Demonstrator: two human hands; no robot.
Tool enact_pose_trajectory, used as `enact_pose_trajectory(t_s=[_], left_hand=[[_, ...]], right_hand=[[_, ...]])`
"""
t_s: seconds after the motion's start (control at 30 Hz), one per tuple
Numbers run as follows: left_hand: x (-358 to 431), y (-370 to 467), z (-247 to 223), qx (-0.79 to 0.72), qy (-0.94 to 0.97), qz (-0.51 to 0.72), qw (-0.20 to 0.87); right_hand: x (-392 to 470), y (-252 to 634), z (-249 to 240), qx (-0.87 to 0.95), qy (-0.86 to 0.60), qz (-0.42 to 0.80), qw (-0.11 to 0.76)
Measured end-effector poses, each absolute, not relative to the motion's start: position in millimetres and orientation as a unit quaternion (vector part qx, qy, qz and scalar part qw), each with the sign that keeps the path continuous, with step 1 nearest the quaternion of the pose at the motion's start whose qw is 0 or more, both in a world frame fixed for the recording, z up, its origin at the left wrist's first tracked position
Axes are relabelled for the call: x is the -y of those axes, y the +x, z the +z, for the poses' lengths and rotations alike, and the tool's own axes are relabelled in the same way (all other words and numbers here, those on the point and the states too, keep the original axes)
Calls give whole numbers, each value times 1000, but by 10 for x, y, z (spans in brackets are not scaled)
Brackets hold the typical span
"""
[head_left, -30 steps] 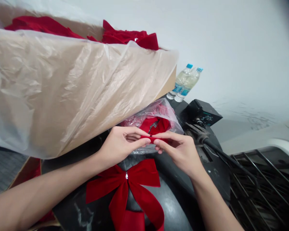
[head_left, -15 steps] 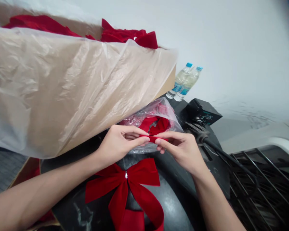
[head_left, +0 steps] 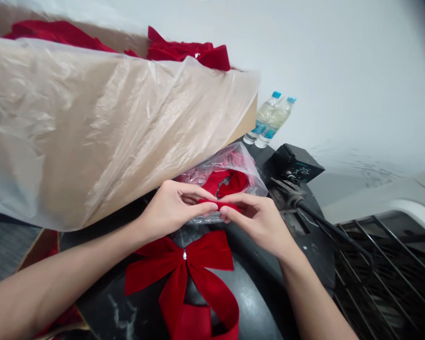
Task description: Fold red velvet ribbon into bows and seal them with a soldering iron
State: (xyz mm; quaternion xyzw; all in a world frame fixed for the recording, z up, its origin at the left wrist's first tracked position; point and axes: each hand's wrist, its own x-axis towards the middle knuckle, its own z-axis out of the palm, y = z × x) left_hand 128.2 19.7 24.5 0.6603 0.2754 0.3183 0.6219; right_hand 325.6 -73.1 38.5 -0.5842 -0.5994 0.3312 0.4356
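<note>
Between my two hands is a small strip of red ribbon (head_left: 217, 204), pinched near its middle. My left hand (head_left: 175, 208) grips it from the left with thumb and fingertips. From the other side my right hand (head_left: 257, 219) closes on it, its fingertips almost meeting the left ones. Just below lies a large red velvet bow (head_left: 208, 252) with a silvery tie at its centre, flat on the black table (head_left: 258, 302). Behind my fingers an open clear plastic bag (head_left: 257, 177) holds more red pieces.
A cardboard box lined with plastic sheet (head_left: 102, 137) fills the left, red bows (head_left: 187, 51) heaped inside. Two water bottles (head_left: 274, 120) stand near the wall. At right are a black control box (head_left: 295, 165), a soldering iron holder with cable (head_left: 293, 193) and a wire-grilled appliance (head_left: 386, 264).
My right hand has shifted slightly left along the ribbon, bringing its fingertips closer to my left hand's. The bow and bag stay where they were; the view moved a little.
</note>
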Motion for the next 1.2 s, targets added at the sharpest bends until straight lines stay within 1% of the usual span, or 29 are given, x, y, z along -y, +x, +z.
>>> enact_pose_trajectory(t_s=[0.1,0.17,0.23,0.3,0.37,0.43,0.5,0.6,0.7,0.8,0.87,0.93,1.0,1.07,1.2], left_hand=[[-212,1277,246,-262,681,315,607],[-226,1271,246,-260,711,305,578],[-237,1259,249,-252,765,298,513],[-231,1239,260,-222,830,293,419],[-203,1217,281,-192,881,280,330],[-159,1199,314,-179,905,263,282],[-110,1186,357,-177,910,259,272],[-33,1147,429,-185,905,269,274],[83,1015,479,-195,903,242,298],[257,790,442,-225,907,161,317],[383,655,361,-252,925,117,259],[485,584,262,-272,938,82,196],[540,582,183,-286,941,67,168],[543,618,153,-295,934,65,190],[463,674,264,-297,901,82,306]], right_hand=[[728,3263,339,602,-579,348,425],[732,3272,313,591,-577,373,423],[744,3279,312,592,-590,368,408],[767,3275,339,608,-605,342,385],[794,3256,385,643,-609,303,350],[815,3223,435,692,-604,247,310],[826,3184,479,728,-594,188,286],[862,3128,543,752,-582,131,281],[1042,3070,619,769,-564,118,276],[1417,2992,637,753,-573,142,291],[1699,2933,558,720,-601,193,288],[1917,2873,404,693,-624,242,266],[2030,2815,227,675,-654,219,262],[2058,2757,92,656,-675,199,273],[2058,2694,79,623,-670,251,316]])
